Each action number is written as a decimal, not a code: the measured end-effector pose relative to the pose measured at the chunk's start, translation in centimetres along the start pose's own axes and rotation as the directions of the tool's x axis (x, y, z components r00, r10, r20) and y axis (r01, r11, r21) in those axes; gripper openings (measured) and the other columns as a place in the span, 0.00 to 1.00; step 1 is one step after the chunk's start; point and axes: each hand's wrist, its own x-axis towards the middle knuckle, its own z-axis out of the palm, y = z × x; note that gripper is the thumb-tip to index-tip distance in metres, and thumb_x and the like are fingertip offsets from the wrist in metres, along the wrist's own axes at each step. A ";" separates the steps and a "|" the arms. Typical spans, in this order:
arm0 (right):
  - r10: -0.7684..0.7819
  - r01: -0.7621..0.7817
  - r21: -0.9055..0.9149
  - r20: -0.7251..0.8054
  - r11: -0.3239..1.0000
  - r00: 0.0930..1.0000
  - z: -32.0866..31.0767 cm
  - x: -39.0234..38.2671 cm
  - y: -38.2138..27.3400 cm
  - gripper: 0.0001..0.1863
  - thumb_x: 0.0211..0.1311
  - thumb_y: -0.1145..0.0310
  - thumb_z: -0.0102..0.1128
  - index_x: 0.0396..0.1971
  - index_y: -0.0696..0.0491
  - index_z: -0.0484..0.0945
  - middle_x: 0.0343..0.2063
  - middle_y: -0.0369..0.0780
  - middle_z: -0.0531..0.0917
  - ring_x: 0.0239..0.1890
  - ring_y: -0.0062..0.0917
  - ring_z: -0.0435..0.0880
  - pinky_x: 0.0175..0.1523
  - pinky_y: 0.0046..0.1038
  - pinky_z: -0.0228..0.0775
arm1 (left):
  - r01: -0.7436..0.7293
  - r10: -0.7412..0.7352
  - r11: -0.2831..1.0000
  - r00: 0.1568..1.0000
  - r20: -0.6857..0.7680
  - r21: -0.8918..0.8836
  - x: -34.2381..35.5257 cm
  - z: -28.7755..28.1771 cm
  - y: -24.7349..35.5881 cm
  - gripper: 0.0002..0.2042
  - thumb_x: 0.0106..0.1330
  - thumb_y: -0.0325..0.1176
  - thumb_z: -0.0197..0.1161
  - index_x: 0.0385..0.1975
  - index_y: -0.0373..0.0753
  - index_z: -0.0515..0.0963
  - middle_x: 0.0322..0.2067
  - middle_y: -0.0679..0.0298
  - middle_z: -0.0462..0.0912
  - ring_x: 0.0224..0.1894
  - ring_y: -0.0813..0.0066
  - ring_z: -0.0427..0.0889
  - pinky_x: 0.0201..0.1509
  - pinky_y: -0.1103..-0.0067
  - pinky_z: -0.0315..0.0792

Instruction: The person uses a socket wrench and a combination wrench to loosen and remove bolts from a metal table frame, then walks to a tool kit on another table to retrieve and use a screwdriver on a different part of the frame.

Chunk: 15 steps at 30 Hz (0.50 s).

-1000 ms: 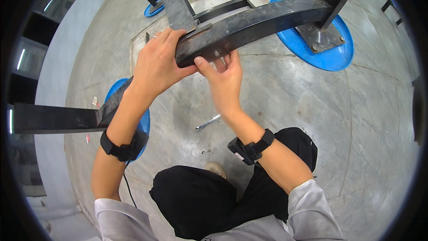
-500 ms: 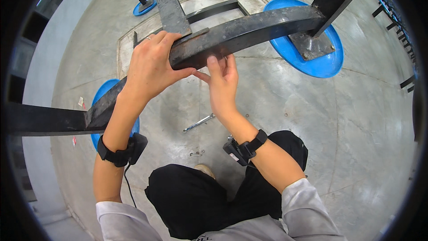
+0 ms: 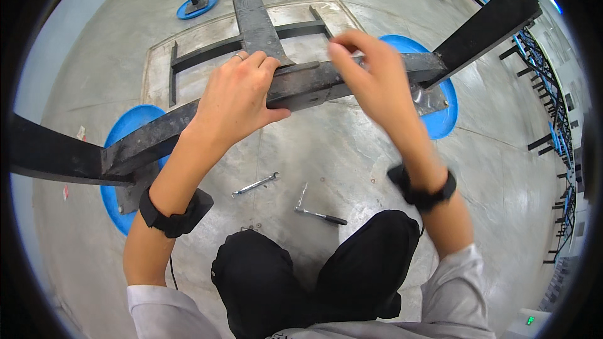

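Observation:
My left hand (image 3: pixel 235 91) is wrapped round the near curved beam (image 3: pixel 154 133) of a black metal frame, with its thumb under the edge. There the beam meets a long straight bar (image 3: pixel 252 16) running away from me. To the right, my right hand (image 3: pixel 377 72) hovers at the same beam, fingers bent. Motion blurs it, so I cannot see whether anything is in its fingers. Below the beam, a combination wrench (image 3: pixel 254 184) and a black-handled ratchet wrench (image 3: pixel 321 216) lie on the floor. Small bolts (image 3: pixel 250 228) lie near my left knee.
Blue round discs (image 3: pixel 447 122) lie under the frame's ends, bolted to black plates. Black legs rise at the right (image 3: pixel 487 28) and left (image 3: pixel 53 150). A pale rectangular panel (image 3: pixel 154 81) lies beyond the beam. More black-and-blue frames (image 3: pixel 553 132) line the right side.
My right hand has left the beam's underside and moved up and right, above it. My left hand still holds the beam. The view has shifted, bringing the ratchet wrench into sight.

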 end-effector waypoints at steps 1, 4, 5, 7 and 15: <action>-0.012 0.040 -0.210 0.134 0.977 0.991 0.2 2.4 0.4 0.20 0.64 0.58 0.57 0.35 0.63 0.81 0.25 0.42 0.81 0.31 0.25 0.79 0.40 0.26 0.71 | 0.006 -0.006 1.000 1.000 0.010 0.004 -0.1 0.0 0.0 0.29 0.38 0.38 0.80 0.41 0.33 0.78 0.34 0.57 0.78 0.39 0.57 0.79 0.43 0.68 0.74; 0.403 -0.110 -0.485 0.557 0.868 0.726 1.1 7.5 1.1 0.25 0.59 0.51 0.60 0.33 0.63 0.84 0.29 0.45 0.84 0.33 0.28 0.82 0.42 0.30 0.73 | 0.016 -0.017 1.000 0.999 0.029 0.008 -0.1 0.0 0.0 0.29 0.38 0.38 0.80 0.42 0.34 0.78 0.35 0.57 0.78 0.39 0.57 0.78 0.44 0.68 0.73; 0.440 -0.166 -0.451 0.616 0.877 0.653 1.2 8.1 1.2 0.23 0.58 0.52 0.60 0.33 0.61 0.85 0.29 0.43 0.84 0.33 0.26 0.82 0.41 0.29 0.73 | 0.020 -0.020 1.000 0.999 0.040 0.009 -0.1 0.1 -0.1 0.29 0.38 0.38 0.80 0.42 0.34 0.78 0.35 0.57 0.78 0.39 0.58 0.78 0.44 0.68 0.73; 0.548 -0.303 -0.459 0.653 0.835 0.522 1.0 8.8 1.2 0.19 0.58 0.54 0.61 0.32 0.57 0.86 0.29 0.40 0.84 0.33 0.22 0.82 0.39 0.27 0.72 | 0.003 -0.003 1.000 1.000 0.006 0.001 0.0 0.3 -0.2 0.29 0.38 0.38 0.80 0.42 0.33 0.78 0.35 0.58 0.78 0.39 0.58 0.78 0.44 0.68 0.73; 0.483 -0.283 -0.395 0.763 0.874 0.430 2.9 10.3 3.3 0.18 0.62 0.53 0.59 0.28 0.55 0.82 0.22 0.33 0.79 0.27 0.19 0.77 0.32 0.25 0.69 | 0.006 -0.006 1.000 1.000 -0.006 -0.009 -0.2 0.6 -0.4 0.30 0.38 0.37 0.80 0.43 0.34 0.77 0.34 0.58 0.78 0.39 0.58 0.78 0.45 0.68 0.74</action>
